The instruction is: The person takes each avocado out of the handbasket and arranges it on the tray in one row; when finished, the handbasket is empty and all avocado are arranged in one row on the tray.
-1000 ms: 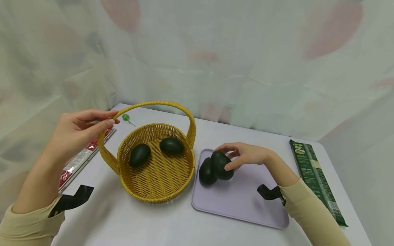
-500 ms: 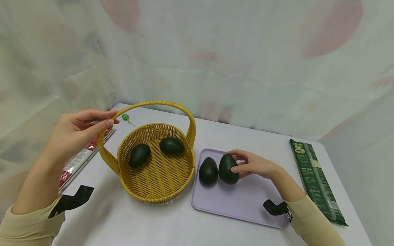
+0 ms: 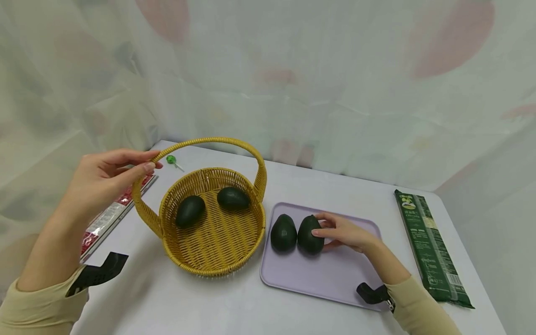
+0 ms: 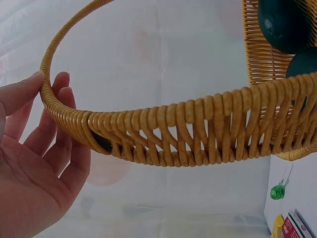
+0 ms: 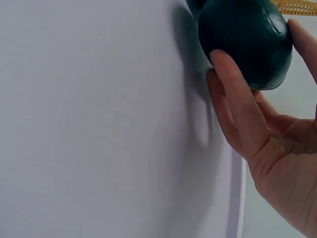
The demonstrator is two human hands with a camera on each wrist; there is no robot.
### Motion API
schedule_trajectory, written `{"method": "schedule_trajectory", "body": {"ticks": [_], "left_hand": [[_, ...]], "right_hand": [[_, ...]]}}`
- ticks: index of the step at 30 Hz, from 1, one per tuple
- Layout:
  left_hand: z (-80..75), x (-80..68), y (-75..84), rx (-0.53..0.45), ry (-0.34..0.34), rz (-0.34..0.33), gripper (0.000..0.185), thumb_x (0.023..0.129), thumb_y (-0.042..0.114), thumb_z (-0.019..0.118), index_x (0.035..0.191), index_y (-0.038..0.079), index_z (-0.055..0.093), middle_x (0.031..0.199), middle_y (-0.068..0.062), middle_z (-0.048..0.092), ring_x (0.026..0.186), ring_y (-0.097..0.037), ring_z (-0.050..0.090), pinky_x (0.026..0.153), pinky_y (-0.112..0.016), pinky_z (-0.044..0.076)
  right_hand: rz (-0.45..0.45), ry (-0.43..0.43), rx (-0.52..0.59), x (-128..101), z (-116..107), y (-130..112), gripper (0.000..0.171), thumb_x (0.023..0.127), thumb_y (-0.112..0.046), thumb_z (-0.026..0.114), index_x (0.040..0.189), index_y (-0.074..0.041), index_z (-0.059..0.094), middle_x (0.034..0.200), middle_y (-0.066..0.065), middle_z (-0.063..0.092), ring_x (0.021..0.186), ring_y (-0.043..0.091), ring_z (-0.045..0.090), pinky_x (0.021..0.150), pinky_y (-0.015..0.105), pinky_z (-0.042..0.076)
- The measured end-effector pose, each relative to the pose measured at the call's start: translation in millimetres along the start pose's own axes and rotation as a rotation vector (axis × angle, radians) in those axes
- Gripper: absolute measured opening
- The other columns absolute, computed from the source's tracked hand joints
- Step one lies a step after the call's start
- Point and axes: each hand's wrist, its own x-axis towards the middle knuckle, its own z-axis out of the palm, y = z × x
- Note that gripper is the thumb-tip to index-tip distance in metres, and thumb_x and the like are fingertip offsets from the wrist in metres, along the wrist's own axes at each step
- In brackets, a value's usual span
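A woven yellow basket point(image 3: 213, 242) stands on the table with two dark avocados point(image 3: 190, 210) inside. My left hand point(image 3: 150, 162) pinches its arched handle point(image 4: 148, 134) between thumb and fingers on the left side. To the right lies a lilac tray point(image 3: 326, 288) with two more avocados standing side by side. My right hand point(image 3: 319, 224) wraps thumb and fingers lightly round the right one point(image 5: 245, 39), which rests on the tray point(image 5: 99, 124). The left one point(image 3: 283, 232) stands free beside it.
A long green packet point(image 3: 431, 251) lies along the table's right edge. A red and white packet point(image 3: 109, 216) lies at the left, under my left forearm. A green lollipop point(image 3: 170, 160) sits behind the basket. A pale curtain hangs behind the table.
My right hand has lowered its avocado onto the tray, upright beside the other one, and drawn slightly right. The left hand and the basket have stayed still.
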Motion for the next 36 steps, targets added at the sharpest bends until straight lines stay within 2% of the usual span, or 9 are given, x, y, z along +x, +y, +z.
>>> {"method": "schedule_trajectory", "body": {"ticks": [7,18,28,36], "left_hand": [[0.1,0.1,0.3,-0.011,-0.002,0.001,0.024,0.093,0.01,0.067,0.115,0.001,0.069,0.105,0.008,0.073,0.079,-0.005,0.067,0.044,-0.027,0.042],[0.2,0.3,0.1,-0.012,-0.004,0.0,0.021,0.093,0.01,0.067,0.113,0.005,0.071,0.11,0.007,0.072,0.079,-0.005,0.066,0.044,-0.026,0.043],[0.2,0.3,0.3,-0.008,0.001,0.018,0.022,0.093,0.008,0.067,0.114,0.003,0.07,0.104,0.009,0.073,0.077,-0.006,0.066,0.043,-0.026,0.042],[0.6,0.7,1.2,-0.028,-0.001,0.023,0.022,0.093,0.008,0.067,0.113,-0.001,0.069,0.106,0.007,0.073,0.077,-0.006,0.066,0.042,-0.028,0.04]], "right_hand": [[0.006,0.013,-0.003,2.1,2.6,1.5,0.064,0.093,-0.022,0.068,0.141,0.006,0.036,0.12,0.018,0.056,0.099,0.022,0.062,0.081,0.044,0.055],[0.003,0.065,-0.112,1.6,4.7,0.1,0.058,0.094,-0.029,0.067,0.134,0.008,0.045,0.12,0.019,0.055,0.099,0.022,0.061,0.078,0.041,0.056],[-0.008,0.082,-0.154,-2.1,1.3,0.4,0.06,0.094,-0.028,0.067,0.136,0.008,0.043,0.114,0.019,0.054,0.095,0.022,0.061,0.077,0.041,0.056],[-0.002,0.063,-0.137,-1.1,1.2,3.1,0.062,0.094,-0.028,0.067,0.137,0.009,0.042,0.114,0.018,0.054,0.097,0.021,0.061,0.079,0.04,0.056]]}}
